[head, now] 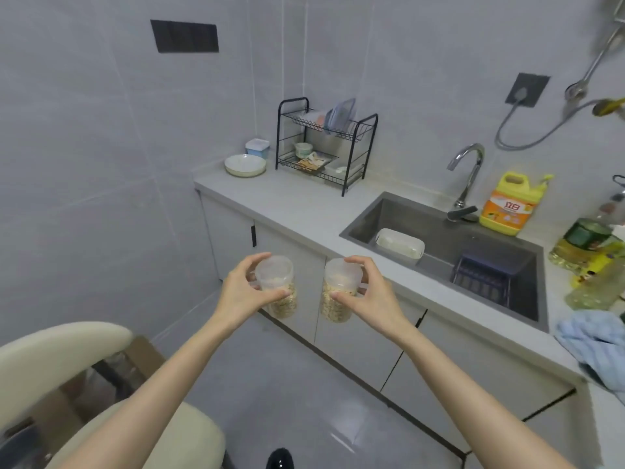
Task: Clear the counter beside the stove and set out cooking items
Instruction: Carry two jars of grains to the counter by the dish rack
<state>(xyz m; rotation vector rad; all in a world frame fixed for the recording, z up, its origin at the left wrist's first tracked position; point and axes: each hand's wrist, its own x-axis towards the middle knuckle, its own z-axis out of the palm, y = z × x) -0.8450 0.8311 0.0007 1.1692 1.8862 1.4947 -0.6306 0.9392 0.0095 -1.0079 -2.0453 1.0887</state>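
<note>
I hold two clear plastic jars half full of pale grain in the air in front of the lower cabinets. My left hand [240, 290] grips the left jar [278, 286] around its lid and upper wall. My right hand [368, 292] grips the right jar [338, 292] the same way. Both jars are upright, side by side, a small gap between them. They hang below and in front of the grey counter [297, 204], left of the sink [449, 262].
A black two-tier rack [324, 147] with containers stands at the counter's back, a stack of plates [245, 165] and a small tub [257, 147] beside it. Yellow detergent jug [510, 204], oil bottles [588, 245], a blue cloth [598, 346] lie right. A cream chair [67, 353] is lower left.
</note>
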